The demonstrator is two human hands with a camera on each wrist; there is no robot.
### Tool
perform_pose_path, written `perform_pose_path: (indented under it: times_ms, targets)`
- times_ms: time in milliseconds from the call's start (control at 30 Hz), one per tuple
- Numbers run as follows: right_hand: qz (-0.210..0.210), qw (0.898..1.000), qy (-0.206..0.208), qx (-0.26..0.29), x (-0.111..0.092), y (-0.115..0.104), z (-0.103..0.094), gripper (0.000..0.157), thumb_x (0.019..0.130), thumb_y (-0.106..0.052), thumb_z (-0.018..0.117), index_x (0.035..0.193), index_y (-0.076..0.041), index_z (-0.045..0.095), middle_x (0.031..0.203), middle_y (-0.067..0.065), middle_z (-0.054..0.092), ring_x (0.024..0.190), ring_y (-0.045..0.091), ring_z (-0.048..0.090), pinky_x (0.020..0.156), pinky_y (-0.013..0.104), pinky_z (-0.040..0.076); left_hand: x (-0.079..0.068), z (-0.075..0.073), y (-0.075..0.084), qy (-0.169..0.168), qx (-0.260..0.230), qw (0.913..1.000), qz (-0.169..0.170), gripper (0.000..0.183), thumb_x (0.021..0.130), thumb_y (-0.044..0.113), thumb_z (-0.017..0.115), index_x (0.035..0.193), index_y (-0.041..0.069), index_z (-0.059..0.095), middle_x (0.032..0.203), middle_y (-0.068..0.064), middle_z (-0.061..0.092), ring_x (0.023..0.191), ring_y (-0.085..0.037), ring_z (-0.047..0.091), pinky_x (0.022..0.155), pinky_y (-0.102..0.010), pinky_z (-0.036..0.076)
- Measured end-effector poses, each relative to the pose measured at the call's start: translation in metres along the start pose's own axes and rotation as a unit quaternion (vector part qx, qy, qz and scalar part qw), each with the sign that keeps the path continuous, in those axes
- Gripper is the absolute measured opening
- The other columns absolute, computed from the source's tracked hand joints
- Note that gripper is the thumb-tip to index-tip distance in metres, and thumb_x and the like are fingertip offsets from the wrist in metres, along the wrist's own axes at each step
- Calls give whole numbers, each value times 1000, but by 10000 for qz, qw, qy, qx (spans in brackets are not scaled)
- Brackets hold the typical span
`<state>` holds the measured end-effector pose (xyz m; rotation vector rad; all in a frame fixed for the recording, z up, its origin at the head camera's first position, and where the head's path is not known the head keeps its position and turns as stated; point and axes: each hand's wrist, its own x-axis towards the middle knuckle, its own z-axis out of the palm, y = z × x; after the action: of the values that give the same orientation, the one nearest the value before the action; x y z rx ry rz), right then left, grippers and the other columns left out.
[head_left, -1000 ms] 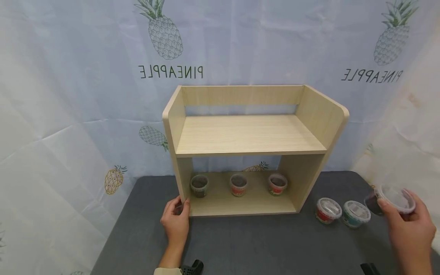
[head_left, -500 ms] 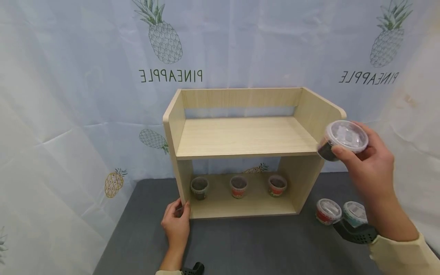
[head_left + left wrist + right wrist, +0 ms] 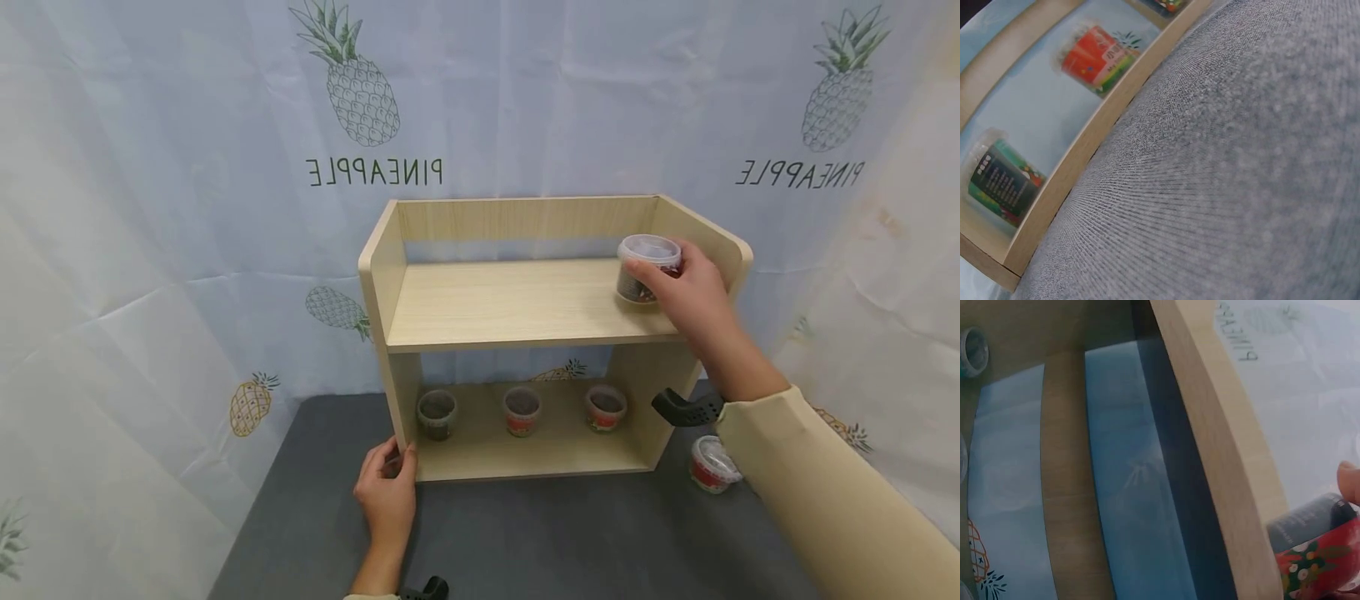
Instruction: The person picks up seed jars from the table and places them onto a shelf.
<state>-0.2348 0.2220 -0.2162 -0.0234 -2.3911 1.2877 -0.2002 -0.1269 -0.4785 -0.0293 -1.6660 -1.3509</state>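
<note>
My right hand [image 3: 686,283] grips a clear-lidded plastic cup [image 3: 637,287] by its side, thumb in front. It holds the cup upright, close over the right end of the wooden shelf unit's [image 3: 517,304] upper board. In the right wrist view, that cup [image 3: 1317,559] shows a black and red label beside the board's front edge. At the unit's lower left corner, my left hand [image 3: 386,496] holds the side panel, thumb at its front edge. A dark green cup [image 3: 437,425] and two red-labelled cups, one in the middle [image 3: 521,421] and one at right [image 3: 604,417], stand in the lower compartment.
Another lidded red cup [image 3: 710,475] stands on the grey cloth-covered table [image 3: 525,542], right of the unit and beside my right sleeve [image 3: 832,475]. A pineapple-print curtain [image 3: 525,100] hangs behind. The unit's right side panel [image 3: 705,237] rises beside my right hand.
My right hand has carried the cup from the table's right side up and left to the upper board. The right sleeve now covers the green cup on the table. My left hand stays put.
</note>
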Motion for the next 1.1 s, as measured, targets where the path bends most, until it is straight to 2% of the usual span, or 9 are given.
perform_pose_path:
  times_ms: [133, 267, 400, 600, 767, 933, 1100]
  targets:
    - [301, 9993, -146, -169, 12, 3, 2, 96, 87, -66, 59, 153, -4, 27, 149, 19, 42, 133, 31, 42, 113, 51, 33, -1, 0, 0, -23, -41, 10000, -20, 20, 77, -10, 76, 97, -7, 73, 87, -16, 68, 81, -6, 65, 63, -17, 56]
    - [488, 9983, -242, -210, 20, 6, 3, 98, 87, -65, 60, 154, -2, 25, 150, 21, 40, 133, 33, 41, 113, 52, 33, -2, 1, 1, -97, -76, 9999, -45, 20, 79, -9, 76, 99, -7, 73, 88, -16, 68, 81, -8, 65, 65, -14, 55]
    - [488, 9978, -297, -337, 25, 7, 4, 100, 86, -65, 61, 153, 0, 26, 149, 22, 41, 132, 34, 42, 113, 52, 34, -2, 1, 1, -97, -137, 9998, -128, 20, 79, -10, 75, 99, -8, 72, 89, -17, 68, 82, -6, 64, 66, -12, 54]
    - [617, 9971, -253, -359, 27, 6, 7, 99, 85, -66, 62, 152, -1, 28, 148, 20, 42, 130, 33, 42, 113, 50, 34, -1, 0, 2, -74, -188, 9997, -142, 20, 78, -12, 75, 98, -9, 72, 88, -19, 67, 79, -14, 66, 65, -12, 54]
    - [717, 9969, -144, -297, 27, 6, 9, 99, 84, -66, 63, 151, -2, 29, 148, 18, 43, 131, 31, 42, 113, 48, 35, 0, 1, 3, -63, -214, 9996, -191, 19, 79, -12, 74, 97, -9, 73, 89, -19, 68, 82, -7, 64, 66, -12, 54]
    - [714, 9969, -120, -323, 27, 7, 9, 98, 85, -66, 62, 151, -2, 28, 148, 19, 42, 131, 31, 42, 113, 49, 34, 0, 1, 4, -44, -188, 9998, -100, 18, 78, -12, 75, 96, -9, 73, 88, -19, 68, 83, -7, 65, 66, -11, 54]
    - [710, 9968, -70, -357, 28, 7, 10, 97, 85, -65, 62, 151, -2, 28, 149, 19, 42, 131, 31, 42, 113, 49, 34, 0, 1, 3, -44, -203, 9996, -168, 18, 78, -11, 75, 96, -9, 72, 88, -19, 68, 82, -5, 64, 66, -13, 54]
